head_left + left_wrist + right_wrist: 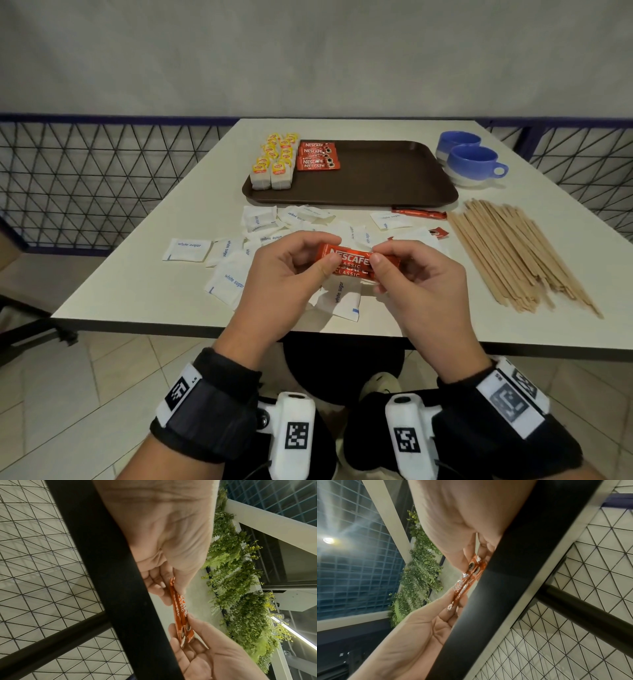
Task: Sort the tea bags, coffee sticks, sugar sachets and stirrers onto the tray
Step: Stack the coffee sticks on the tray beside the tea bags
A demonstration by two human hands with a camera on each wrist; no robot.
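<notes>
Both hands hold a small stack of red coffee sticks (349,263) above the near table edge. My left hand (291,270) pinches their left end, my right hand (407,274) their right end. The wrist views show the coffee sticks (180,609) (467,580) edge-on between thumbs and fingers. The brown tray (376,185) at the back carries yellow-tagged tea bags (274,161) at its left and more coffee sticks (317,156) beside them. White sugar sachets (233,274) lie scattered in front of the tray. Wooden stirrers (513,253) lie in a heap on the right.
Two blue cups (469,161) stand right of the tray. Loose coffee sticks (419,213) lie near the tray's front right corner. A wire-mesh railing (102,178) runs behind the table. The tray's right half is bare.
</notes>
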